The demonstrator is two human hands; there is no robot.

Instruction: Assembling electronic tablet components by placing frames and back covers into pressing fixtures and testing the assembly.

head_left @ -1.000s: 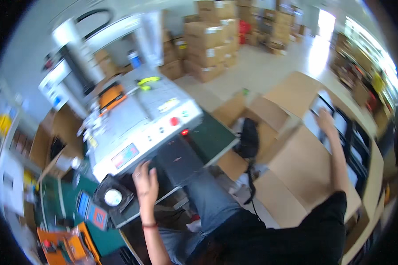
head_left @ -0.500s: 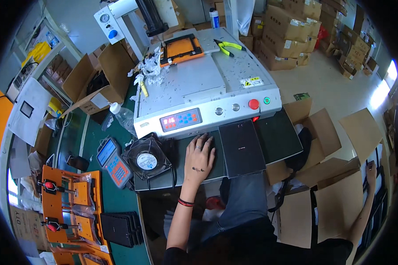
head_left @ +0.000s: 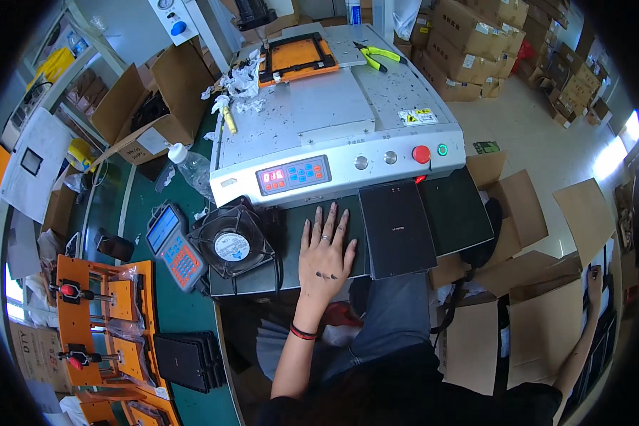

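black and flat, a cover [head_left: 397, 231] is lying on the dark green counter [head_left: 458, 216], its back end sitting close against the metal machine [head_left: 326, 117] and its near end poking slightly past the counter's front edge (probably to leave an end that is easy to grab). just to its left, the left hand [head_left: 324, 259] is resting palm down near that same edge, its fingers spreading out straight and gripping nothing; it is likely propping the person up, since the right arm is stretching far out the other way. the right hand [head_left: 595, 278] is sitting inside the upper edge of an open carton [head_left: 543, 337], among dark pieces [head_left: 601, 355]; it is showing too small for telling whether its fingers are closing on one.

nearby, a square fan [head_left: 232, 246] is crowding the left hand from the counter's inner corner, its cable hanging over the edge, and a keypad device [head_left: 176, 248] is lying beside it. along the counter's left arm, more black covers [head_left: 184, 362] are lying stacked next to orange clamps [head_left: 129, 355]. toward the machine's back edge, an orange tray [head_left: 298, 58] is sitting between crumpled tissue [head_left: 241, 79] and pliers [head_left: 380, 55]. the carton's tall flaps are standing between the right forearm and the counter, blocking the straight way across.
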